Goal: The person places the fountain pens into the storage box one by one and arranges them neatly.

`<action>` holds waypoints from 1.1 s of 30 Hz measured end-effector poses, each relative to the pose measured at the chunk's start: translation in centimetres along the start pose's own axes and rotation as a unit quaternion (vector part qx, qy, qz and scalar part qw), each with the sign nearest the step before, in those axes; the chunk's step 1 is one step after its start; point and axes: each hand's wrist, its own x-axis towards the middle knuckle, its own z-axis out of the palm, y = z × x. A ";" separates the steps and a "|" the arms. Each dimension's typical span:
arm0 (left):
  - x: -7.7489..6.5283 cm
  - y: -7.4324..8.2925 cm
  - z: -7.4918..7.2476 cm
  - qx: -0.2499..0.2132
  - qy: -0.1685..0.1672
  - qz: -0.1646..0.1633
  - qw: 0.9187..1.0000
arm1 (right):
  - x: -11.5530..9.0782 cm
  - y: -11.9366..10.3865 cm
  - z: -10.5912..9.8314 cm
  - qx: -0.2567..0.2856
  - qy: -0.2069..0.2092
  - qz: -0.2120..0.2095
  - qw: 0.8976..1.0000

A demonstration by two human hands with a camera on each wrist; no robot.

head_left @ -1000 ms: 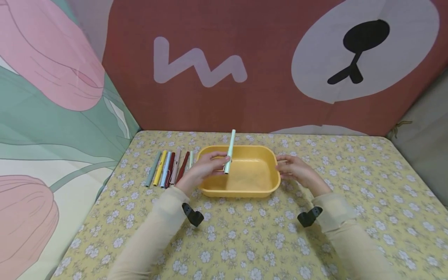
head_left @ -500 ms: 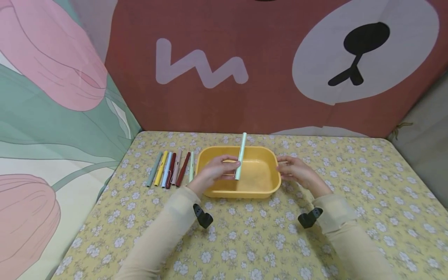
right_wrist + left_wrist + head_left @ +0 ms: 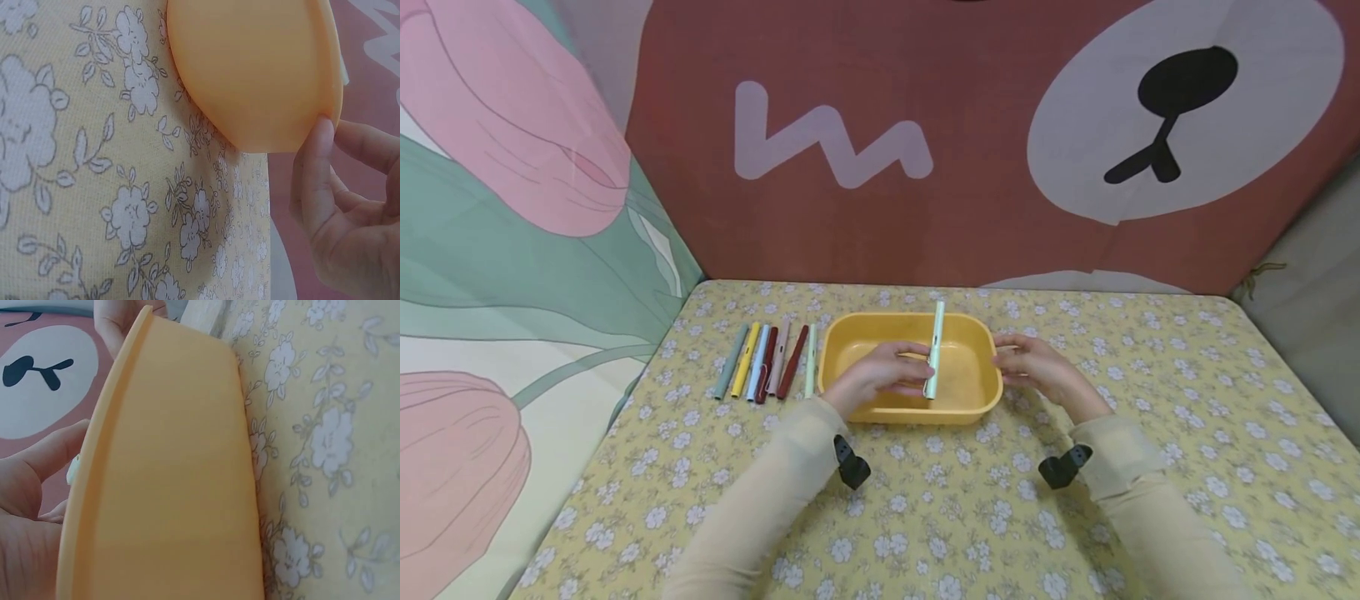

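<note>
My left hand (image 3: 882,373) pinches a mint-green pen (image 3: 937,327) with a clip, over the right half of the yellow plastic basin (image 3: 917,416). The pen stands nearly upright in the head view, its lower end below the rim line. In the left wrist view the basin wall hides most of the pen, and only a pale bit of it shows by the fingers. My right hand (image 3: 1036,367) holds the basin's right end. In the right wrist view the thumb (image 3: 320,147) lies against the outer wall and a finger reaches the rim.
Left of the basin, several pens lie side by side: teal (image 3: 730,363), yellow (image 3: 745,360), light blue (image 3: 757,363), dark red (image 3: 793,362), mauve (image 3: 778,357) and mint-green (image 3: 810,360) among them. A floral cloth (image 3: 940,517) covers the table. A printed bear backdrop (image 3: 850,233) rises behind it.
My left hand has moved right across the basin with the mint-green pen and lowered it. Another mint-green pen on the cloth has come into fuller view. The right hand stays at the basin's end.
</note>
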 end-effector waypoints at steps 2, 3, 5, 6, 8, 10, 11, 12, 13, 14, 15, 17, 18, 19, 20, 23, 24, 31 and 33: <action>0.1 0.0 0.3 -0.001 -0.005 -0.005 1.000 | 0.0 0.0 0.0 0.002 0.002 0.002 1.000; 0.2 0.0 0.5 -0.002 -0.005 -0.007 1.000 | 0.0 0.0 0.0 0.003 0.002 0.002 1.000; 0.4 -0.1 0.7 -0.005 -0.002 -0.012 1.000 | 0.0 0.0 0.1 0.004 -0.002 0.000 1.000; 0.5 -0.1 0.8 -0.006 0.000 -0.015 1.000 | 0.0 0.0 0.1 0.005 -0.002 0.001 1.000; 0.6 -0.2 1.0 -0.008 0.006 -0.019 1.000 | -0.1 0.0 0.1 0.006 -0.002 0.003 1.000; 0.7 -0.3 1.1 -0.010 0.010 -0.022 1.000 | -0.2 0.0 0.1 0.005 -0.003 0.004 1.000; 0.7 -0.3 1.2 -0.011 0.012 -0.025 1.000 | -0.2 0.0 0.1 0.005 -0.002 0.006 1.000; 0.8 -0.3 1.3 -0.010 0.013 -0.028 0.999 | -0.3 0.0 0.1 0.005 -0.002 0.006 1.000; 0.8 -0.3 1.3 -0.008 0.013 -0.028 0.999 | -0.3 0.0 0.1 0.005 -0.002 0.005 1.000; 0.8 -0.3 1.4 -0.005 0.013 -0.029 0.999 | -0.3 0.0 0.1 0.004 -0.003 0.004 1.000; 0.8 -0.3 1.5 -0.003 0.010 -0.030 0.999 | -0.3 0.0 0.1 0.003 -0.003 0.004 1.000; 0.9 -0.3 1.7 0.000 0.004 -0.031 1.000 | -0.3 0.1 0.1 0.001 -0.005 0.002 1.000; 1.0 -0.4 1.8 0.003 0.002 -0.029 1.000 | -0.3 0.1 0.1 0.001 -0.005 0.001 1.000; 1.0 -0.4 1.9 0.004 0.000 -0.027 1.000 | -0.3 0.1 0.1 0.000 -0.003 0.003 1.000; 1.0 -0.4 2.0 0.004 -0.002 -0.027 1.000 | -0.3 0.0 0.1 -0.001 -0.004 0.002 1.000; 1.2 -0.4 2.3 0.004 -0.001 -0.028 1.000 | -0.3 0.0 0.0 0.000 -0.002 0.000 1.000; 1.3 -0.3 2.4 0.004 0.001 -0.029 1.000 | -0.3 0.0 0.0 -0.001 -0.003 -0.002 1.000; 2.0 -0.6 3.2 -0.002 0.023 -0.033 0.999 | -0.2 0.0 0.0 0.000 0.000 0.001 1.000; 2.2 -0.7 3.4 -0.004 0.030 -0.035 0.999 | -0.2 0.0 0.0 -0.001 0.000 0.000 1.000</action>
